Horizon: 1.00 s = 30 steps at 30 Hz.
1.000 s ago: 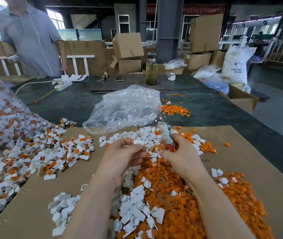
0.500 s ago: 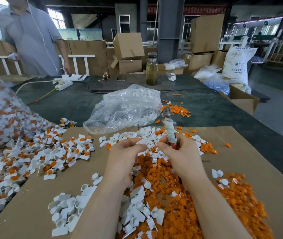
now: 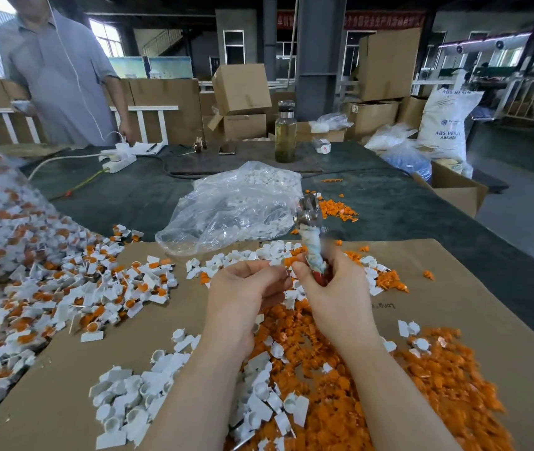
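Observation:
My right hand (image 3: 335,296) grips a hand tool (image 3: 311,242) by its cloth-wrapped, red handle, with the metal head pointing up and away. My left hand (image 3: 243,291) is beside it, fingers curled and pinching a small white plastic piece near the right thumb. Both hands hover over a heap of orange plastic inserts (image 3: 373,385) mixed with white plastic caps (image 3: 135,398) on a sheet of brown cardboard (image 3: 454,288).
Assembled white-and-orange pieces (image 3: 47,288) are piled at the left. A clear bag of white parts (image 3: 236,206) lies ahead on the dark table (image 3: 405,203). A glass bottle (image 3: 285,131), a power strip (image 3: 119,159) and boxes stand farther back. A person (image 3: 60,76) stands at far left.
Both hands have risen slightly and the tool has swung more upright, its metal head now higher. The left hand has come closer to the right thumb.

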Each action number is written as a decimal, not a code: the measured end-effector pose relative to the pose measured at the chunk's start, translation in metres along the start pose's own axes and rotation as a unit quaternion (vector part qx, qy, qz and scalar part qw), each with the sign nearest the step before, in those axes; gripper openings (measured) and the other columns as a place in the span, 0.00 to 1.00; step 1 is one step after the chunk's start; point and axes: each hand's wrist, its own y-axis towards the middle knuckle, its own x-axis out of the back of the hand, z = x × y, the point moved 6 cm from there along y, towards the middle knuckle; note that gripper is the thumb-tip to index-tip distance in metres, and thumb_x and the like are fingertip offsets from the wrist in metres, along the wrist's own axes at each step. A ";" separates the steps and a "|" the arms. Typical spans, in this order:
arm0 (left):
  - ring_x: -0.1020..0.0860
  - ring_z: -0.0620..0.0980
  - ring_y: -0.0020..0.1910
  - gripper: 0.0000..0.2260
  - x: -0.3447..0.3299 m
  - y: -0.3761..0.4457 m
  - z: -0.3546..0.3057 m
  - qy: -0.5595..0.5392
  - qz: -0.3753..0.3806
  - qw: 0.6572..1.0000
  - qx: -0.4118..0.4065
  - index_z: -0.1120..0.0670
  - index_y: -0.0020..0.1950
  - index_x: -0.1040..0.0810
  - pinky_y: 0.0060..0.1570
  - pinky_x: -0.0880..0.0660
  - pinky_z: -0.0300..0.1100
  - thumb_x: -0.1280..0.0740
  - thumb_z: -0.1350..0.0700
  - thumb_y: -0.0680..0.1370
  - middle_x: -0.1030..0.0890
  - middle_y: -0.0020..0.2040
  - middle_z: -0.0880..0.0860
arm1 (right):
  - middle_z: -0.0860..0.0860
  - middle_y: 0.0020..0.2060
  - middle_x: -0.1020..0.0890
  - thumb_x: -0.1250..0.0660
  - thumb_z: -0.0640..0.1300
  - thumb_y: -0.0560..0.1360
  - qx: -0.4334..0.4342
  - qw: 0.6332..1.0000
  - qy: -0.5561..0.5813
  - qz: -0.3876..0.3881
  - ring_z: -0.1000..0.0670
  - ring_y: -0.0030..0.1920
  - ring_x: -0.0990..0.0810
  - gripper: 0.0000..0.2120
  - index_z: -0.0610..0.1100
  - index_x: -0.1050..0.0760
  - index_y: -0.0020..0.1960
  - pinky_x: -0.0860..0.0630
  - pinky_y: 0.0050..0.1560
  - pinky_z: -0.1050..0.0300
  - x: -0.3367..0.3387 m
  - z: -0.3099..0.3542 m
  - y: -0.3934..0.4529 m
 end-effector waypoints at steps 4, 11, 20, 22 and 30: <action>0.14 0.53 0.40 0.04 -0.003 -0.002 -0.001 0.001 0.005 1.000 -0.014 0.62 0.44 0.16 0.36 0.20 0.37 0.24 0.63 0.72 0.14 0.39 0.60 | 0.56 0.35 0.20 0.29 0.50 0.76 0.002 1.000 -0.022 -0.012 0.55 0.36 0.22 0.07 0.47 0.23 0.47 0.25 0.36 0.57 0.000 0.001 -0.001; 0.14 0.54 0.39 0.04 -0.004 -0.006 -0.010 0.096 -0.024 0.991 -0.092 0.55 0.39 0.15 0.39 0.19 0.41 0.24 0.61 0.72 0.14 0.36 0.54 | 0.56 0.34 0.22 0.30 0.52 0.75 -0.010 0.999 -0.030 -0.029 0.56 0.33 0.24 0.07 0.49 0.25 0.46 0.33 0.33 0.62 0.000 0.003 -0.004; 0.16 0.49 0.38 0.03 -0.004 -0.011 -0.017 0.157 -0.055 0.976 -0.139 0.51 0.39 0.15 0.44 0.18 0.44 0.23 0.58 0.72 0.15 0.35 0.50 | 0.58 0.35 0.21 0.30 0.48 0.76 -0.007 1.000 -0.024 -0.017 0.58 0.35 0.22 0.06 0.51 0.26 0.44 0.31 0.34 0.65 -0.003 0.007 -0.005; 0.16 0.49 0.39 0.04 -0.003 -0.010 -0.017 0.155 -0.063 0.976 -0.139 0.51 0.39 0.15 0.45 0.18 0.44 0.23 0.58 0.72 0.15 0.36 0.50 | 0.58 0.34 0.22 0.30 0.47 0.76 -0.003 1.000 -0.021 -0.003 0.59 0.35 0.23 0.09 0.53 0.28 0.41 0.33 0.32 0.68 -0.003 0.008 -0.004; 0.17 0.46 0.35 0.04 0.002 -0.007 -0.015 0.175 -0.084 0.969 -0.153 0.51 0.39 0.17 0.36 0.21 0.37 0.24 0.55 0.73 0.15 0.35 0.48 | 0.64 0.28 0.24 0.31 0.42 0.75 -0.034 0.992 0.052 0.105 0.61 0.28 0.28 0.06 0.51 0.24 0.42 0.33 0.28 0.68 -0.006 0.002 0.000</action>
